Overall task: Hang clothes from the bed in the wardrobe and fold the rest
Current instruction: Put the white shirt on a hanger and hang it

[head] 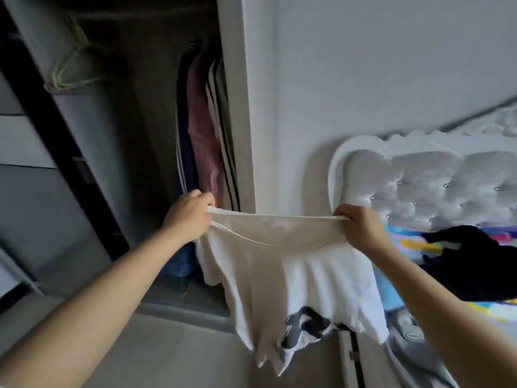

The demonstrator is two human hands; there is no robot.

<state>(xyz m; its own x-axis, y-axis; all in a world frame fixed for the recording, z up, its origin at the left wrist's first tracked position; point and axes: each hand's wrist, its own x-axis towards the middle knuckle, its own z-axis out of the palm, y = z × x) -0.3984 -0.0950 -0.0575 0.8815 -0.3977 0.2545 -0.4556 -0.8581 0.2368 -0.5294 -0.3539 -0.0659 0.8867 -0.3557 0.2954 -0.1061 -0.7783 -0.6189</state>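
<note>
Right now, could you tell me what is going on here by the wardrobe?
A person holds a white garment stretched between the left hand and right hand, each gripping its top edge. It hangs in the air in front of the open wardrobe, where clothes already hang. A dark garment lies on the bed. No hanger is in the white garment yet.

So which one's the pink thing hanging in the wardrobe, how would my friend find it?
Look into the open wardrobe left of the white wall. A row of clothes hangs at its right side, above the left hand. The pink garment is in the middle of that row, with dark navy clothes to its left and black-and-white striped ones to its right.
</note>
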